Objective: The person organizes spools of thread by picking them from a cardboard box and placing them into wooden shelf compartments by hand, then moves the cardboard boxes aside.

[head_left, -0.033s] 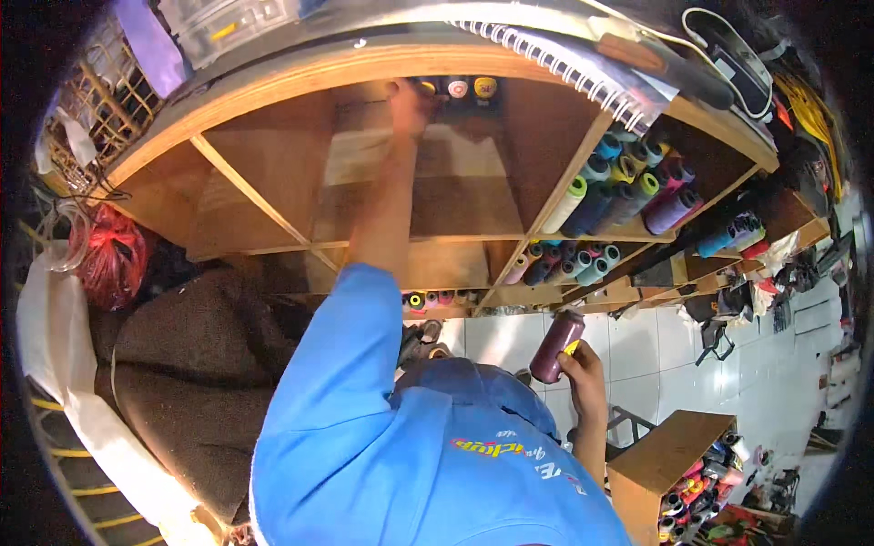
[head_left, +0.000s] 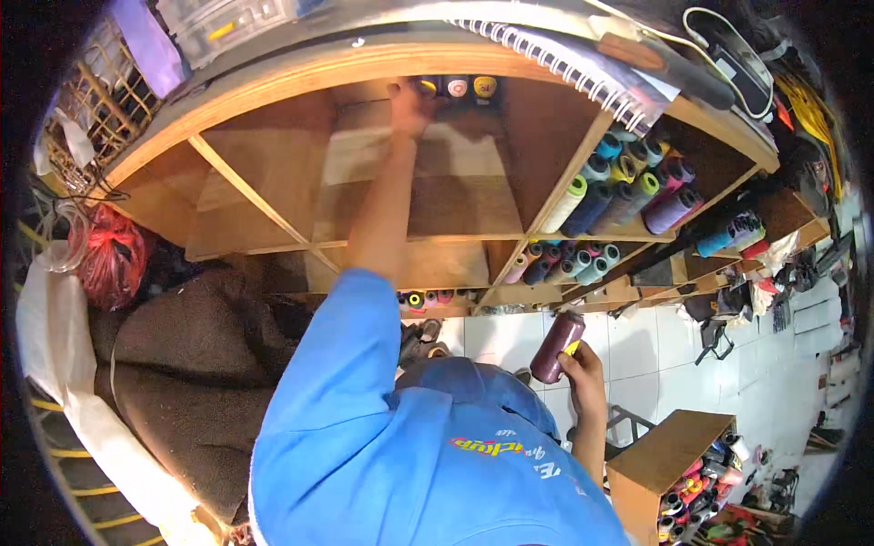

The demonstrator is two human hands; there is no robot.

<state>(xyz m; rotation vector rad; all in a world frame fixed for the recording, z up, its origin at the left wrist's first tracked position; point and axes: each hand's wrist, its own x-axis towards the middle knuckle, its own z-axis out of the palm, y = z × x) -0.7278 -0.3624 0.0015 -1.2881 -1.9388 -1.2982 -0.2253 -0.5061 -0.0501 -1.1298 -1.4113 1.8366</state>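
Observation:
My left arm, in a blue sleeve, reaches deep into a middle compartment of the wooden shelf. At its back, my left hand is beside a small row of thread spools standing with their round ends toward me. Blur and shadow hide its fingers, so I cannot make out whether it grips the nearest spool. Lower right, my right hand is closed around a dark maroon thread spool with a yellow patch, held tilted above the tiled floor.
Coloured thread spools fill the compartment to the right. A spiral notebook lies on the shelf top. An open cardboard box of spools stands lower right. At left are a red plastic bag and brown cloth.

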